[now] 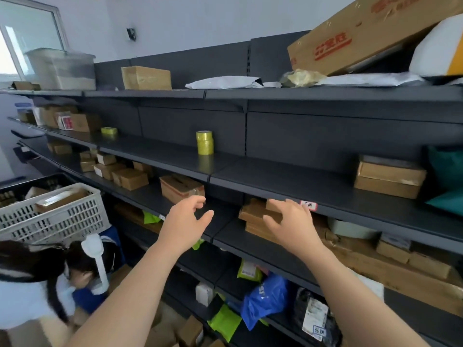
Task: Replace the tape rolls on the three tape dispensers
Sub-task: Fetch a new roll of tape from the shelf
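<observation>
Both hands reach up toward the dark metal shelving, and the work looks to be at its fetching stage: gathering fresh tape before any dispenser is touched. No dispenser shows anywhere in view. The left hand (186, 220) is empty, its fingers loosely spread and thumb out. The right hand (292, 221) is likewise empty and wide, fingers curled slightly in front of a stack of flat cardboard (255, 216) on the shelf below.

The tape sits further up and away: two yellowish rolls stacked (205, 142) stand upright in the middle of the shelf above, well apart from both hands, and a single roll (109, 130) lies flat far to the left. They are glossy, translucent cylinders with smooth sides, likely slick but easy to pinch across the rim.

The next move probably calls for lifting a hand higher and further in over the shelf edge (275, 190), then closing around the stack.
</observation>
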Motion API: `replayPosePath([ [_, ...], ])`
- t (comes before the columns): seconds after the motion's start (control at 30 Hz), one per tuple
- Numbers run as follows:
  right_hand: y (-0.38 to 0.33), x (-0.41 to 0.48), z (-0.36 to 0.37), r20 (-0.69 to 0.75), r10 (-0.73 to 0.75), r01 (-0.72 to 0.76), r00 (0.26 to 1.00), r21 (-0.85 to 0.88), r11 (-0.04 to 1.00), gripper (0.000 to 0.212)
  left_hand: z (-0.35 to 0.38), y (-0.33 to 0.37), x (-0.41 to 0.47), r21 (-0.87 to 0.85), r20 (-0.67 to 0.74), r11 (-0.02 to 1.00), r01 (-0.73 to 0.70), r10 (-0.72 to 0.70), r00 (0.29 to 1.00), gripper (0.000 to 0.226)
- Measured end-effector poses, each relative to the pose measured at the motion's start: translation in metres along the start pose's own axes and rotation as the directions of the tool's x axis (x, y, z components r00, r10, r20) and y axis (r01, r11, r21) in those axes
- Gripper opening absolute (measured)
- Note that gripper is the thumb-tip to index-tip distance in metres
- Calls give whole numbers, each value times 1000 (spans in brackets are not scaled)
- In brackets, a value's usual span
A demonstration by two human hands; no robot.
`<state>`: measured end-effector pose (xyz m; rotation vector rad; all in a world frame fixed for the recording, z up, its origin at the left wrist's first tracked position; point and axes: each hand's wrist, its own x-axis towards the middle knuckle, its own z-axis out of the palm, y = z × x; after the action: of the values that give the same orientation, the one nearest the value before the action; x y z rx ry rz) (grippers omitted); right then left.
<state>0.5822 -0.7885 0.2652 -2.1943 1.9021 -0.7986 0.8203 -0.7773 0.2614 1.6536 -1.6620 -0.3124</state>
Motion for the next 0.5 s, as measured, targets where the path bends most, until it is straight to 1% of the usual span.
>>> replayPosePath([
  [0.13, -27, 67, 23, -34, 22, -21, 999, 35, 999, 50, -12, -22, 77, -1, 0, 999, -40, 40, 999, 44],
  [0.27, -45, 128, 43, -33, 22, -21, 999, 51, 998, 50, -11, -44, 144, 4, 6, 998, -58, 58, 998, 44],
  [0.5, -50, 233, 70, -22, 24, -23, 999, 50, 998, 50, 7, -70, 241, -1, 11, 997, -73, 73, 997, 46],
])
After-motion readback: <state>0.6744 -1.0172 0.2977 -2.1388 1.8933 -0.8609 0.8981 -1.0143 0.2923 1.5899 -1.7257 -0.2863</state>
